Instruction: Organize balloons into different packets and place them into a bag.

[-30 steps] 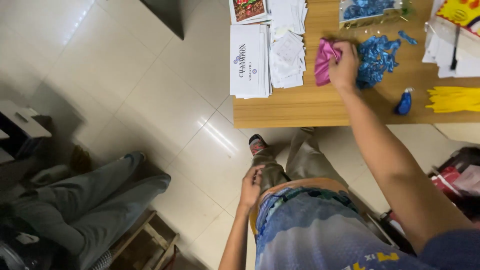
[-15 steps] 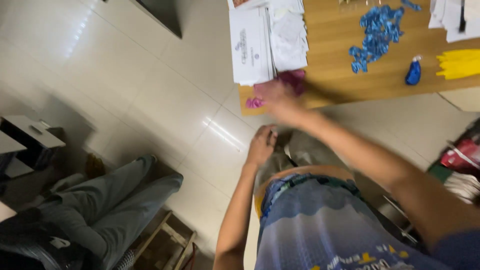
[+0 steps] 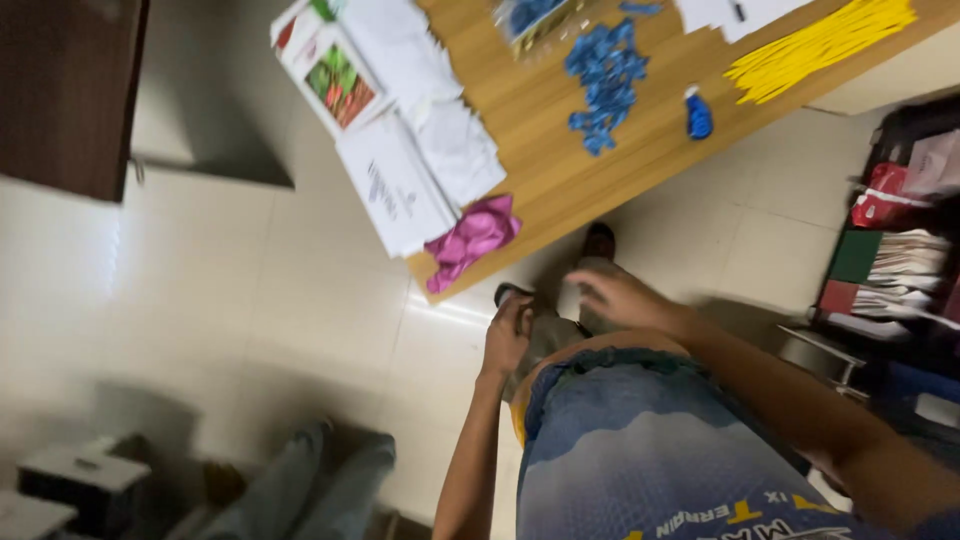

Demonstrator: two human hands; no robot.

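A bunch of pink balloons [image 3: 472,240] lies at the near corner of the wooden table [image 3: 560,190], partly over the edge. My right hand [image 3: 622,296] hovers below the table edge, fingers apart, holding nothing. My left hand [image 3: 508,335] rests on my thigh, fingers loosely curled, empty. A pile of blue balloons [image 3: 603,82] and a single blue balloon [image 3: 698,115] lie further along the table.
White paper stacks [image 3: 420,150] and a picture card [image 3: 340,85] cover the table's left part. Yellow strips [image 3: 815,45] lie at the far end. Packets fill a shelf [image 3: 900,250] on the right. Another person's legs [image 3: 310,490] show at the bottom left.
My right hand carried the pink balloons from the blue pile to the table's near corner, released them and pulled back toward my lap. The camera view has swung round.
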